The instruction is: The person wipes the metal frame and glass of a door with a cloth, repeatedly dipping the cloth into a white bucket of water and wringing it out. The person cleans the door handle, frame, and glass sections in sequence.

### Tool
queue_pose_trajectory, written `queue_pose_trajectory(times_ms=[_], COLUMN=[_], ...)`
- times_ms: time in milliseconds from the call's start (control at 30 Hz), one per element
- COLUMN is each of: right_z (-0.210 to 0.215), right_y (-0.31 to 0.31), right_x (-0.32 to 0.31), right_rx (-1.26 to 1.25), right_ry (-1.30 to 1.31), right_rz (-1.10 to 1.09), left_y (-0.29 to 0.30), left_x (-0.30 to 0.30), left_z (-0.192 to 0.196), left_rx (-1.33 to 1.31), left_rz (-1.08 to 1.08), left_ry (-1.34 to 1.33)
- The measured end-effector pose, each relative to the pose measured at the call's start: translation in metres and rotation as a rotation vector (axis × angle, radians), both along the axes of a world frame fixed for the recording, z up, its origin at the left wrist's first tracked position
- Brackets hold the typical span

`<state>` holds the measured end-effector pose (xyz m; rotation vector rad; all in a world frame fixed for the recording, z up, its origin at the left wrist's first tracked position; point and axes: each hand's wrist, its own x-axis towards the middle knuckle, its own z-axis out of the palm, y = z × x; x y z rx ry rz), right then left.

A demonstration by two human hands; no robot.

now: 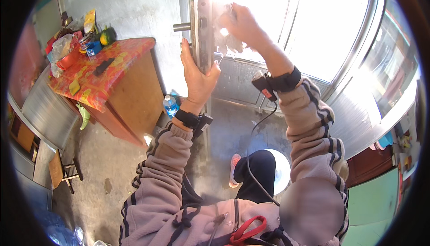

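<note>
A door stands edge-on in front of me, its narrow edge (205,35) showing a metal lock plate, with a lever handle (181,27) sticking out to the left. My left hand (198,80) grips this edge below the handle, fingers on the left face and thumb on the right. On the door's right side, higher up, my right hand (244,27) is closed on a pale crumpled cloth (234,45). Bright glare washes out the cloth and the fingertips, so whether it touches the door is hard to see.
Left stands a wooden cabinet (134,94) under a red patterned cover (121,55), carrying bags, a red bowl and a dark object. A water bottle (170,106) is beside it. A small stool (65,170) sits far left. Glazed door panels (331,31) rise at right. A cable (249,152) hangs from my right wrist.
</note>
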<state>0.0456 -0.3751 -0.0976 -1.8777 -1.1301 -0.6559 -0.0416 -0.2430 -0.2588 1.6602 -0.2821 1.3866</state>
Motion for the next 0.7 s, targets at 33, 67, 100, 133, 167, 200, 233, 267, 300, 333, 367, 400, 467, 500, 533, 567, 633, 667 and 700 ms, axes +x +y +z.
queue_pose_trajectory(times_ms=[33, 67, 100, 133, 167, 200, 233, 267, 300, 333, 367, 400, 467, 500, 533, 567, 633, 667, 700], right_z=[0.006, 0.008, 0.012, 0.015, 0.017, 0.021, 0.019, 0.020, 0.016, 0.016, 0.012, 0.014, 0.013, 0.012, 0.009, 0.006, -0.004, -0.003, -0.004], right_y=[0.001, 0.002, 0.005, 0.007, 0.013, 0.017, 0.019, 0.020, 0.018, 0.012, 0.006, -0.005, -0.018, -0.020, -0.021, -0.017, -0.006, -0.004, -0.001], right_x=[0.006, 0.010, 0.012, 0.013, 0.013, 0.012, 0.009, 0.007, 0.003, 0.000, -0.003, -0.005, -0.012, -0.016, -0.021, -0.027, -0.037, -0.038, -0.038], right_rx=[-0.036, -0.064, -0.092, -0.121, -0.156, -0.189, -0.114, -0.084, -0.009, 0.038, 0.085, 0.101, 0.120, 0.123, 0.136, 0.139, 0.125, 0.022, -0.010], right_ry=[-0.010, 0.053, 0.116, 0.179, 0.239, 0.294, 0.209, 0.136, 0.091, 0.089, 0.085, 0.126, 0.059, -0.048, -0.130, -0.183, -0.182, 0.002, 0.085], right_rz=[0.003, 0.016, 0.027, 0.036, 0.009, -0.017, -0.082, -0.015, -0.013, 0.000, 0.015, 0.043, 0.048, 0.024, 0.016, 0.007, -0.021, -0.025, -0.049], left_y=[0.003, 0.004, 0.006, 0.006, 0.007, 0.006, 0.007, 0.007, 0.007, 0.007, 0.007, 0.008, 0.008, 0.008, 0.008, 0.008, 0.008, 0.007, 0.007], left_x=[0.001, 0.001, 0.002, 0.001, 0.000, -0.001, -0.004, -0.007, -0.010, -0.012, -0.015, -0.017, -0.019, -0.019, -0.018, -0.017, -0.012, -0.009, -0.008], left_z=[-0.001, -0.003, -0.004, -0.005, -0.005, -0.004, -0.003, -0.001, 0.000, 0.002, 0.004, 0.005, 0.006, 0.005, 0.005, 0.004, 0.004, 0.004, 0.004], left_rx=[0.003, -0.011, 0.052, 0.049, 0.032, 0.016, -0.043, -0.019, 0.005, 0.003, 0.016, 0.048, 0.017, 0.036, 0.026, -0.005, 0.023, -0.010, 0.007], left_rz=[0.003, 0.022, 0.098, 0.060, 0.031, 0.001, -0.051, -0.045, -0.012, 0.020, 0.026, 0.031, 0.023, 0.021, 0.014, 0.014, 0.040, 0.034, 0.058], left_ry=[-0.001, 0.032, 0.002, -0.018, -0.011, -0.009, 0.078, 0.023, 0.025, 0.071, 0.074, 0.027, 0.092, 0.036, 0.039, 0.058, -0.027, -0.026, -0.039])
